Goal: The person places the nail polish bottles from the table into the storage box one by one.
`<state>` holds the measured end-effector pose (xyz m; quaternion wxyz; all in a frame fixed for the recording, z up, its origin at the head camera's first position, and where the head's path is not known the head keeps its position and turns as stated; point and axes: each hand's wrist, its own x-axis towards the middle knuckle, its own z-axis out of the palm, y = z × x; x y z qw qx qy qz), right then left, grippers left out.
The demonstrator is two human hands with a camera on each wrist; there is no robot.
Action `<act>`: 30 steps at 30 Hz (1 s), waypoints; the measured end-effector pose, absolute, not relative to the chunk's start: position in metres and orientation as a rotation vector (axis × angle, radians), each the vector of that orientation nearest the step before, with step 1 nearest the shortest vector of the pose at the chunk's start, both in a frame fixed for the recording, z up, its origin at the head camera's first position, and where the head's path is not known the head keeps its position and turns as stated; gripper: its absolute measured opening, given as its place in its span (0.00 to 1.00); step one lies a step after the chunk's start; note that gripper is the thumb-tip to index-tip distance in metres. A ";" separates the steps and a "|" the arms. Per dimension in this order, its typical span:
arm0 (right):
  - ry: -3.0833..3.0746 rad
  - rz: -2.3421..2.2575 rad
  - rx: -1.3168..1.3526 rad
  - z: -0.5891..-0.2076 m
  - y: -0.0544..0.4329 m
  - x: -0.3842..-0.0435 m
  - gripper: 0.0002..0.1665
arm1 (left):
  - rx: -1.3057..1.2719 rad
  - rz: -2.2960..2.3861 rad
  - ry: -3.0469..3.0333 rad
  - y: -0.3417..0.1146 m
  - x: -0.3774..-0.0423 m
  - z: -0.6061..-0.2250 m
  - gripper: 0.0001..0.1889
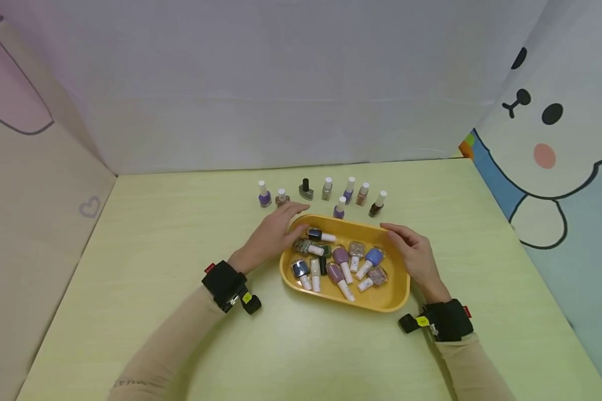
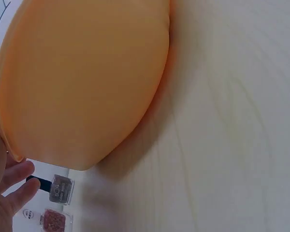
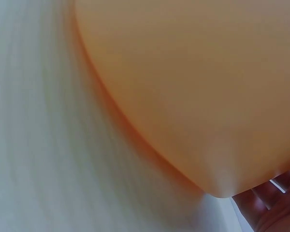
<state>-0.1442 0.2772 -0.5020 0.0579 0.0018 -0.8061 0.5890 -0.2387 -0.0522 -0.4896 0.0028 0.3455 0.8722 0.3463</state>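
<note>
Yellow plastic is the tray [image 1: 391, 298], an oval dish lying near the middle of the pale green counter [image 1: 145, 245], and it is full of small polish bottles [image 1: 338, 262] lying on their sides. The left hand [image 1: 276, 234] rests at the tray's 10 o'clock edge, fingers nearly straight and reaching over the rim toward the dark bottle [image 1: 318, 235]; it grips nothing that I can see. The right hand [image 1: 413, 250] lies along the 3 o'clock edge with relaxed fingers on the rim, also holding nothing.

To do this step well, I judge the right hand should keep the tray steady while the left takes one bottle by its cap, lifting straight up so the neighbours do not roll. The standing row [image 1: 326, 192] at 12 o'clock is close behind the tray, so the left hand should move over it with care and not knock one down.

The head view alone shows inside the tray and both hands together. The left wrist view shows the tray's outer wall [image 2: 82, 82] from below, the left fingertips [image 2: 19, 181] and two standing bottles [image 2: 60, 189] just beside them. The right wrist view gives only a blurred wall [image 3: 198, 82] and a part of the right hand [image 3: 273, 212] at its lower corner.
</note>
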 end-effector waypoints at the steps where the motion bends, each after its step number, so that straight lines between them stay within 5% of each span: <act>1: -2.445 1.785 0.006 -0.502 0.277 -0.144 0.22 | 1.043 1.148 2.709 -0.052 -0.238 -0.492 0.24; 13: -2.439 1.796 -0.024 -0.501 0.275 -0.144 0.21 | 0.650 1.802 2.317 -0.050 -0.233 -0.518 0.23; 30: -2.474 1.746 -0.032 -0.499 0.276 -0.145 0.22 | 0.362 2.044 2.086 -0.043 -0.226 -0.526 0.18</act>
